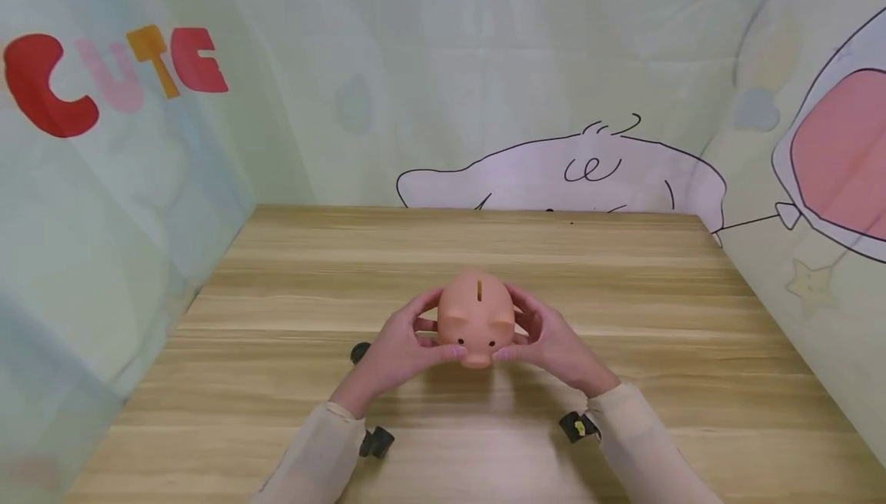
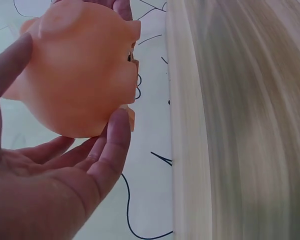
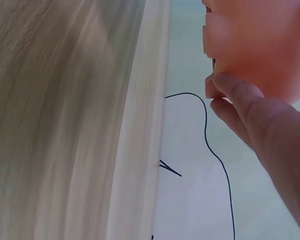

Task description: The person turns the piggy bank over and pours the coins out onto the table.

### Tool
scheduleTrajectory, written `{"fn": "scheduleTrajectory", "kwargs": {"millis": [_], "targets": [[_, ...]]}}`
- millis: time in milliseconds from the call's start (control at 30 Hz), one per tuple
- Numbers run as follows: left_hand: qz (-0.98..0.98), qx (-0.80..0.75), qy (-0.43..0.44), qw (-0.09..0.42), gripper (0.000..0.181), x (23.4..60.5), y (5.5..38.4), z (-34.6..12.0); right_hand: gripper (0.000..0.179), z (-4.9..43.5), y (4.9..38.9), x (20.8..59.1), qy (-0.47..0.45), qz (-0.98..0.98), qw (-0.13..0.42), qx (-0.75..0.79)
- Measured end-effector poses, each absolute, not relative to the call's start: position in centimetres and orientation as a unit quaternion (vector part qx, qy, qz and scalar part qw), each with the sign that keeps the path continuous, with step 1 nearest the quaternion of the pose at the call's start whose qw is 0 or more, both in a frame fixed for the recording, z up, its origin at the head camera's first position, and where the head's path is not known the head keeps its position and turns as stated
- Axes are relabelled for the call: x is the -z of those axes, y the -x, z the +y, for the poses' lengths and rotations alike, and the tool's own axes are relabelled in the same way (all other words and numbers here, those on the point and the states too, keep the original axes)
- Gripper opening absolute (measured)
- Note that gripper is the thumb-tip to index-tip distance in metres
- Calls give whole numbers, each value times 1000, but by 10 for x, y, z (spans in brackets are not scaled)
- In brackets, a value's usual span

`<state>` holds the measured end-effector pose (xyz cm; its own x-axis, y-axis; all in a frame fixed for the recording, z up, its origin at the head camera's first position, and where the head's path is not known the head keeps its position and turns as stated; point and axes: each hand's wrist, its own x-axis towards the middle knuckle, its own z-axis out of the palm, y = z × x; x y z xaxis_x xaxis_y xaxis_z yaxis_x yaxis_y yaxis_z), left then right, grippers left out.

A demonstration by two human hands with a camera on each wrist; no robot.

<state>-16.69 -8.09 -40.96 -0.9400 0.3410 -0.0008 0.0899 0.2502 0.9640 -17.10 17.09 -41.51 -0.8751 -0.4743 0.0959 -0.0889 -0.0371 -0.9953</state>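
A pink piggy bank is held between both hands, its snout toward the person and its coin slot on top. The left hand grips its left side, with the thumb by the snout and the fingers curved around the body. On the opposite side, the right hand grips it the same way. In the left wrist view the feet of the piggy bank show beside the fingertips, with a gap between them and the tabletop. The right wrist view has part of the piggy bank above the right hand.
The wooden table lies under the hands. A small black round object shows beside the left wrist. Black wrist devices hang near both sleeves. Printed fabric with cartoon drawings and letters surrounds the table's back and sides.
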Motion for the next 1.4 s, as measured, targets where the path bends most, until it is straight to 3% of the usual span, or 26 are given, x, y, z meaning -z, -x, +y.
{"fn": "scheduleTrajectory", "kwargs": {"millis": [767,1400], "targets": [[795,-582,-156,72,96,415,166,-83,103,166,168,414,210,718,113,654],[811,-546,-209,9,98,421,168,-85,104,161,165,422,231,762,19,605]]}}
